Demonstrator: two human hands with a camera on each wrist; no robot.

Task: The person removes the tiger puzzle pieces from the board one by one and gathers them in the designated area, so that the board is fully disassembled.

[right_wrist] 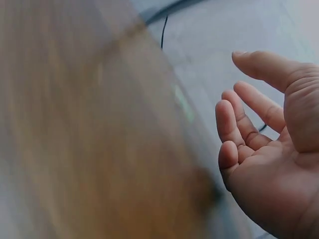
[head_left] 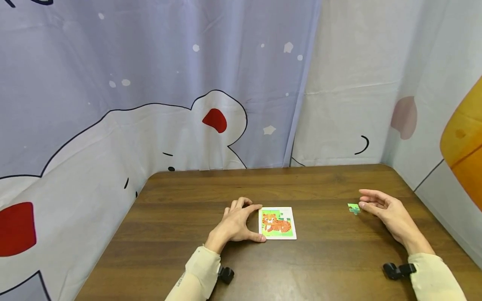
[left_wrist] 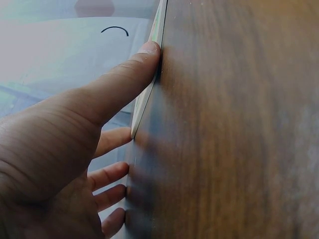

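A square jigsaw puzzle board (head_left: 277,244) with a white border and an orange tiger picture lies on the wooden table. A piece-shaped gap shows at its upper right. My left hand (head_left: 235,222) holds the board by its left side, index finger at the far corner and thumb at the near one; in the left wrist view the thumb (left_wrist: 127,72) presses its edge. Further right, a loose green puzzle piece (head_left: 354,208) lies just left of my right hand (head_left: 393,215). Thumb and fingers there are spread apart with nothing between them, as the right wrist view also shows.
The brown wooden table (head_left: 180,267) carries the board and the loose piece. Printed curtains (head_left: 150,62) hang behind it and along both sides. A black wrist camera (head_left: 399,271) is strapped to the right sleeve, another camera (head_left: 226,274) to the left.
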